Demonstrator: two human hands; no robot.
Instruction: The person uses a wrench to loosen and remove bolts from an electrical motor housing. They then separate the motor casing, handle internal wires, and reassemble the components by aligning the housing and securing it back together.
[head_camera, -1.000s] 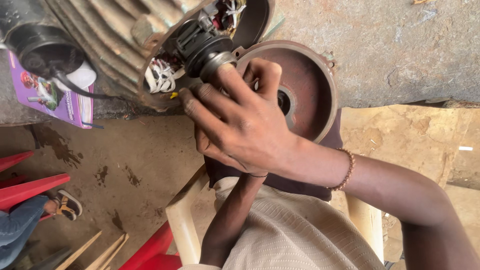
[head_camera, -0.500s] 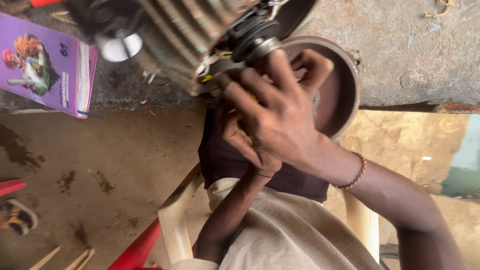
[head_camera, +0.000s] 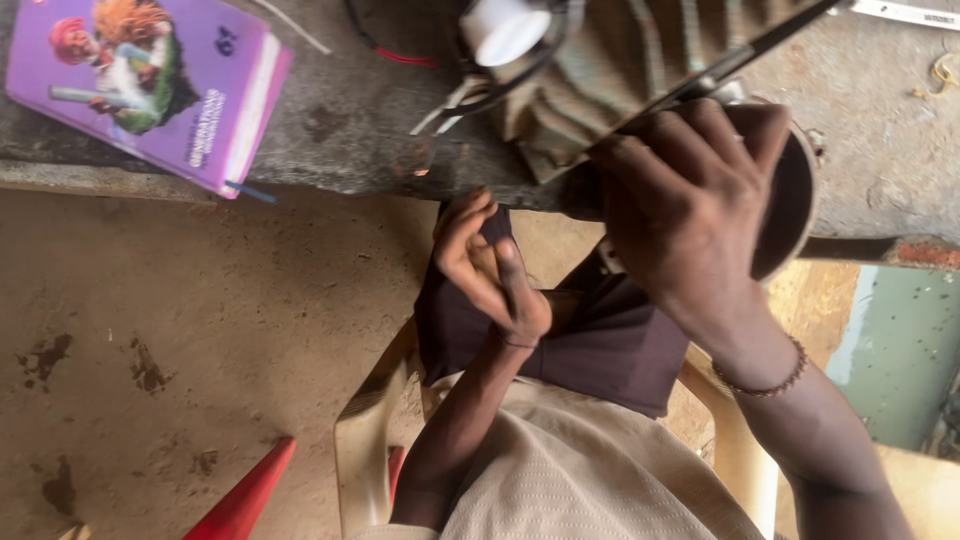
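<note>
A ribbed grey electric motor (head_camera: 640, 60) lies on a rough concrete slab (head_camera: 880, 120) at the top of the view. My right hand (head_camera: 690, 210), with a beaded bracelet at the wrist, wraps around the motor's round brown end cover (head_camera: 795, 200) at the slab's edge. My left hand (head_camera: 495, 270) hangs below the slab, over my dark-clothed lap, apart from the motor. Its fingers are loosely curled and I see nothing in them. A white cap (head_camera: 505, 28) and loose wires (head_camera: 400, 55) show at the motor's other end.
A purple book (head_camera: 150, 85) lies on the slab at the top left. I sit on a cream plastic chair (head_camera: 365, 440) over a stained dirt floor (head_camera: 150, 330). A red pointed plastic piece (head_camera: 245, 495) sticks up at the bottom.
My left hand has come off the motor's end and dropped toward my lap. My right hand keeps its grip on the end cover. The view has shifted, and the book is now fully visible.
</note>
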